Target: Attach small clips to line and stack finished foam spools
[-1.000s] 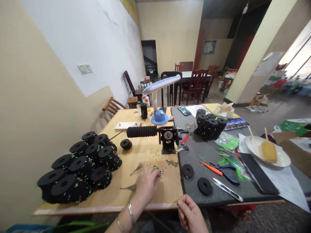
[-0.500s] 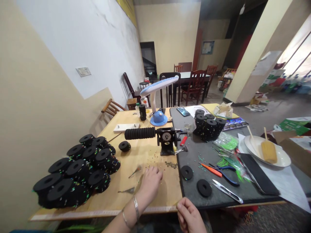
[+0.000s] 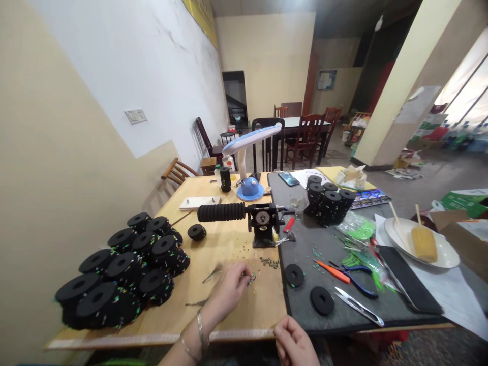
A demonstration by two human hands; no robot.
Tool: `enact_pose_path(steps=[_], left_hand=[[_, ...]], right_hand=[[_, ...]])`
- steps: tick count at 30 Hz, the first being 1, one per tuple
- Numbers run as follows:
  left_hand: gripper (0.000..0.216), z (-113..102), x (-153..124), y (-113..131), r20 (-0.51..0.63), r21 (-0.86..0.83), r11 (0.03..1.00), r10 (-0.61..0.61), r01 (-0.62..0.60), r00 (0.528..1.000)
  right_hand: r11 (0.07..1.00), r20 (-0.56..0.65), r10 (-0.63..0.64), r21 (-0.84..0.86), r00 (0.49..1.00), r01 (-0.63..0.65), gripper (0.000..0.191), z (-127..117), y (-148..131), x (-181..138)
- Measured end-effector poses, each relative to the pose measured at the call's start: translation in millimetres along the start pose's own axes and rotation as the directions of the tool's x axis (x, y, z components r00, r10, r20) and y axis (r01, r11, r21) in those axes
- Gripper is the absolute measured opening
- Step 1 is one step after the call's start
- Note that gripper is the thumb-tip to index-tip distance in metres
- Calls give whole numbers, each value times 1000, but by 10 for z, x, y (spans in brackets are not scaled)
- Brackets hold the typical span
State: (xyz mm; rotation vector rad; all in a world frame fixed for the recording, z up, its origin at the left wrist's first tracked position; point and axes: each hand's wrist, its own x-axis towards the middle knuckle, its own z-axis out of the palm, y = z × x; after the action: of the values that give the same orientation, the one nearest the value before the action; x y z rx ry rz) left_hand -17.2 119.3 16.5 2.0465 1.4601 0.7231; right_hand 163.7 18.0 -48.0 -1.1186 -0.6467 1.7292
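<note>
The work in hand looked like fine fingertip picking at the near middle of the wooden worktop (image 3: 263, 305). The left hand (image 3: 227, 292), with bracelets on its wrist, had its grip pressed together, thumb against fingertips, pinching what appeared to be tiny coloured bits (image 3: 251, 278), though they were too small to make out singly. They sat at the fingertips just above the worktop, with loose specks scattered nearby and a small heap of dark metal pieces (image 3: 270, 262) just to the right. Two slim pointed tools (image 3: 212, 273) lay to the left of that hand, untouched. The right hand (image 3: 293, 345) rested at the near edge, its fingers loosely curled; I could not tell whether it held anything.

Farther left stood a heap of black foam discs (image 3: 122, 259) studded with coloured bits. Beyond the hands sat a crank device with a ribbed black foam roller (image 3: 221, 212). To the right, a dark grey mat (image 3: 305, 310) carried two plain black foam rings (image 3: 294, 275), blue-handled pliers (image 3: 354, 282) and thread snips (image 3: 358, 306).

With bits this small and loose, the moment called for a steady, precise pinch.
</note>
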Motion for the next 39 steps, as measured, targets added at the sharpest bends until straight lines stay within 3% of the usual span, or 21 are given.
enact_pose_path(steps=[7, 13, 14, 18, 22, 27, 39], left_hand=[[11, -20, 76, 0, -89, -178, 984, -40, 24, 995], [7, 30, -194, 198, 4, -386, 918, -93, 87, 996], [6, 58, -280, 231, 36, -437, 891, -117, 121, 992], [20, 197, -608, 297, 164, -741, 593, -292, 313, 942], [32, 300, -781, 289, 161, -810, 479, -374, 338, 914], [30, 340, -858, 261, 109, -804, 506, -389, 311, 915], [30, 334, -899, 202, 61, -780, 555, -392, 289, 918]], right_hand=[[999, 2, -18, 44, 1000, 18, 57, 2, 45, 1], [995, 6, -75, -58, 997, 75, 56, 54, -19, -23], [992, 13, -99, -76, 995, 100, 56, 78, -21, -31], [977, 53, -136, -160, 989, 143, 54, 194, -15, -87], [962, 108, -103, -243, 989, 127, 51, 283, -3, -131], [954, 178, -47, -285, 983, 98, 45, 349, 22, -130], [909, 170, -167, -354, 971, 219, 46, 402, 62, -131]])
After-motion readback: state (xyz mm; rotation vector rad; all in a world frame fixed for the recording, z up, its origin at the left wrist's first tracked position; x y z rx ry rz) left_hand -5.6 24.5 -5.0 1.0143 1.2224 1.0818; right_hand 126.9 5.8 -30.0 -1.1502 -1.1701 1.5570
